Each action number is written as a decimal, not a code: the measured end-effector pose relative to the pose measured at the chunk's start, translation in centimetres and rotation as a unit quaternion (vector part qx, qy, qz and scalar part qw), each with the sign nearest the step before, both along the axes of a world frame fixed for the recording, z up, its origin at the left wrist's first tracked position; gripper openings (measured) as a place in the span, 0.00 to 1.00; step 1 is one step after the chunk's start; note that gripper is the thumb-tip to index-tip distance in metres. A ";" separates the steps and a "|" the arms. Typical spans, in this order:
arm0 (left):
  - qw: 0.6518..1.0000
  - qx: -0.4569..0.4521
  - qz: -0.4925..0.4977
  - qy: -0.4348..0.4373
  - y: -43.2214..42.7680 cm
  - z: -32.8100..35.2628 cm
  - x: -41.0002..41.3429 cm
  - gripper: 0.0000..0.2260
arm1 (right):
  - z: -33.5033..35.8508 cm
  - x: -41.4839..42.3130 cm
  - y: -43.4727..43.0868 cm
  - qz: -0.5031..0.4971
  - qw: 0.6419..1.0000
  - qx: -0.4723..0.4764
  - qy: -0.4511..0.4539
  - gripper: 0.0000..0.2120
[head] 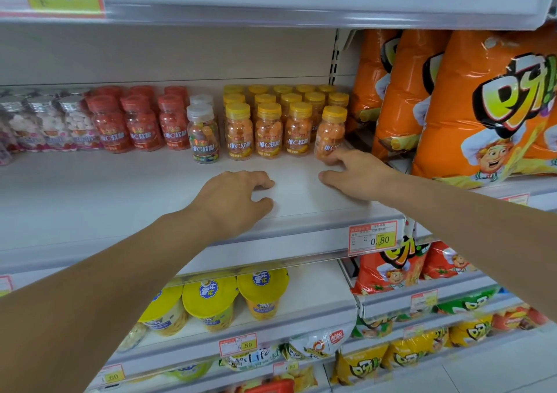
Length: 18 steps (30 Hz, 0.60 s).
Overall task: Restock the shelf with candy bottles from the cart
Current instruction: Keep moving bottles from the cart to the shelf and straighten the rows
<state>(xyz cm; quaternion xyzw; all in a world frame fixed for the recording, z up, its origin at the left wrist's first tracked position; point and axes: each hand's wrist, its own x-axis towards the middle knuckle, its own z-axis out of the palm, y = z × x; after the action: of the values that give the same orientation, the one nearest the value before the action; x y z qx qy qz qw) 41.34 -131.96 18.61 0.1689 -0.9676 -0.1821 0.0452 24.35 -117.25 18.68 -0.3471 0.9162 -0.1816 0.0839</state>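
I am at the placing end of the job. The shelf (120, 187) lies before me with a wide bare strip along its front, and the cart is out of view. Big orange snack bags (482, 106) stand to the right.

At the back the candy bottles stand in blocks:
- The yellow-capped bottles (268, 121) are full of orange sweets and stand several rows deep.
- The red-capped bottles (138, 121) hold red sweets, to the left of the yellow block.
- The silver-capped bottles (45, 121) hold pale pink and white pieces, at the far left.
- A short file of clear-capped bottles (202, 133) holds mixed colours, between the red and the yellow.

The tilted bottle (331, 130), yellow-capped, leans out of line at the right end of the front row, just beside the bags. My right hand (355, 172) reaches its foot with outstretched fingers. The thumb lies apart on the shelf, so I touch the bottle and do not clasp it. My left hand (235, 199) rests on the bare board, fingers loosely curled, holding nothing.

I judge the next move is to stand that bottle upright and flush with its row. It wants a gentle touch, since a shove could topple its neighbours.
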 end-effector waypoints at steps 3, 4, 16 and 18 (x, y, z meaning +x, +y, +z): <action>1.000 -0.004 0.000 -0.002 0.1 0.1 -0.1 0.18 | 0.1 -0.7 -0.2 -0.011 1.000 0.008 -0.001 0.21; 1.000 -0.005 0.001 -0.004 0.1 0.1 -0.1 0.19 | 0.1 -0.9 -0.3 -0.013 1.000 0.008 -0.003 0.19; 1.000 0.004 0.003 0.000 -0.1 -0.1 -0.1 0.19 | -0.6 -2.0 -1.4 -0.001 1.000 0.009 0.020 0.21; 1.000 0.010 0.003 0.003 -0.2 -0.1 -0.1 0.19 | -0.7 -1.9 -1.3 0.016 1.000 0.015 0.022 0.24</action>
<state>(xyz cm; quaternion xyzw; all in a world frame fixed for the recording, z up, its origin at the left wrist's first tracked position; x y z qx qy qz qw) 41.23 -132.19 18.47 0.1715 -0.9651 -0.1923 0.0468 22.48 -118.58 17.99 -0.3639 0.9150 -0.1588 0.0718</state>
